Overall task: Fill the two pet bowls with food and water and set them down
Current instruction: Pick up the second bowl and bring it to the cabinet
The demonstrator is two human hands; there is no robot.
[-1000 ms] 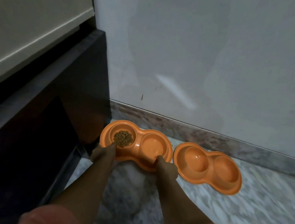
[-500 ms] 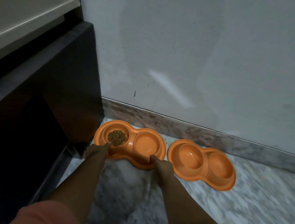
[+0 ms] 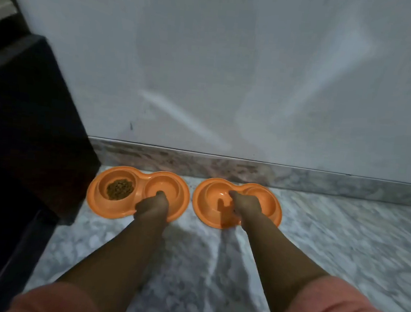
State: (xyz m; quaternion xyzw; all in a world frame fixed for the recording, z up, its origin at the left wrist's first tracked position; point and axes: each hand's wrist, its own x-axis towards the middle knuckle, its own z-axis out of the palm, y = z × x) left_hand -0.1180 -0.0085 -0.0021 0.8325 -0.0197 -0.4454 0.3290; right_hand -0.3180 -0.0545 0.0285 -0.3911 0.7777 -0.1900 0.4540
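Left bowl: we see an orange double feeder (image 3: 138,194), smooth moulded plastic, figure-eight in outline with two round wells, lying flat on the floor close to the skirting.
Left bowl contents: brown kibble (image 3: 119,189) sits heaped in its left well; whether the right well holds water, we cannot tell.
Right bowl: a second orange feeder (image 3: 237,204) of the same peanut shape lies just beside the first, not touching; any contents in its wells we cannot make out.
Left hand: our left hand (image 3: 152,207) is on the near rim of the left bowl, by the right well, thumb hooked over the edge, the grip narrow and closed on that rim.
Right hand: our right hand (image 3: 246,206) reaches into the right bowl across its left well, fingers curled; a real grip or just a touch, we cannot tell.
Floor: grey-white marbled stone (image 3: 341,242), polished and mottled.
Skirting: a low strip of veined stone (image 3: 247,172) runs along the wall foot.
Wall: pale, matt, faintly streaked (image 3: 231,71).
Cabinet: a dark boxy unit (image 3: 33,128) stands left of the bowls.
Sleeves: soft pink fabric (image 3: 335,311) covers both arms at the bottom edge.
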